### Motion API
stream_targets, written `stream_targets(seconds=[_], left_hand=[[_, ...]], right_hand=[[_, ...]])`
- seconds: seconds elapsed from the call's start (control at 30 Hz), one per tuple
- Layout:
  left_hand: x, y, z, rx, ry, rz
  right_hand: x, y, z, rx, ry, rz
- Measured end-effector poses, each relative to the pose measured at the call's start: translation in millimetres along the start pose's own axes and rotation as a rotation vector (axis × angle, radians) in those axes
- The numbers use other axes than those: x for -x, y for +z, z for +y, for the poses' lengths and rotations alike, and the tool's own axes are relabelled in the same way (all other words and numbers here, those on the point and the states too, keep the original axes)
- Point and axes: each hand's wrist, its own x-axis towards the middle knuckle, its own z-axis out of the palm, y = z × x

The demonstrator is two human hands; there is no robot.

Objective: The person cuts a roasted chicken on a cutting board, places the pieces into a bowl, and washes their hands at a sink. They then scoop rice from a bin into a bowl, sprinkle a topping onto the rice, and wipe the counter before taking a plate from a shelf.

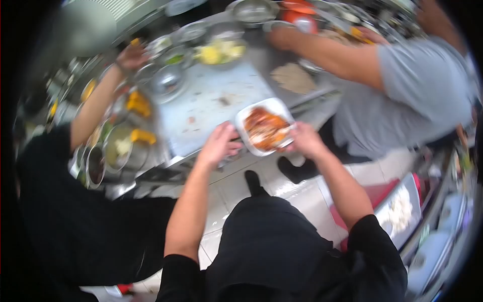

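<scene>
Left hand (219, 143) and right hand (304, 140) grip opposite ends of a white tray (265, 127) of reddish food at the steel desk (211, 103) edge. Beyond the hands: metal bowls (168, 80). Two other people's arms reach over the desk, either side.

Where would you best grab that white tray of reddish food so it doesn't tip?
Probably by its two opposite rims, one from each side, as the left hand and right hand do now. The white tray is shallow, open-topped and full, so gripping both edges should keep it level over the steel counter.
</scene>
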Motion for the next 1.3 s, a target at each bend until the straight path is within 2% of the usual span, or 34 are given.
stream_targets(seconds=[0.03, 0.07, 0.1, 0.13, 0.27, 0.33, 0.47, 0.57, 0.63, 0.67, 0.73, 0.83, 0.97, 1.17, 1.3], left_hand=[[-3, 5, -8, -0.032, -0.047, -0.043], [2, 17, -6, -0.168, -0.048, -0.129], [4, 25, -20, -0.272, -0.014, -0.176], [19, 48, -12, -0.345, -0.084, -0.215], [31, 121, -28, -0.423, -0.275, -0.492], [33, 170, -48, -0.456, -0.253, -0.543], [53, 297, -47, -0.502, -0.179, -0.718], [56, 407, -48, -0.502, -0.12, -0.849], [58, 483, -53, -0.444, -0.115, -0.961], [62, 503, -50, -0.419, -0.115, -0.979], [65, 581, -51, -0.397, -0.128, -1.033], [67, 684, -54, -0.356, -0.145, -1.147], [71, 813, -59, -0.367, -0.162, -1.215], [67, 1021, -90, -0.342, -0.201, -1.272], [65, 1173, -115, -0.271, -0.199, -1.302]], right_hand=[[14, 0, 23, -0.18, 0.07, -0.005], [28, -6, 44, -0.183, 0.062, -0.072], [53, -14, 45, -0.072, 0.092, -0.08], [78, -26, 50, -0.022, 0.018, -0.1], [150, -77, 80, 0.093, 0.003, -0.028], [177, -116, 111, 0.125, 0.047, -0.069], [258, -199, 155, -0.003, 0.146, 0.126], [320, -258, 212, -0.154, 0.11, 0.526], [385, -289, 241, -0.179, 0.163, 0.777], [410, -289, 239, -0.157, 0.189, 0.881], [458, -305, 277, -0.085, 0.315, 1.069], [515, -319, 310, -0.007, 0.46, 1.239], [555, -324, 332, 0.119, 0.607, 1.503], [578, -373, 388, 0.522, 0.882, 1.676], [589, -400, 414, 0.619, 1.121, 1.576]])
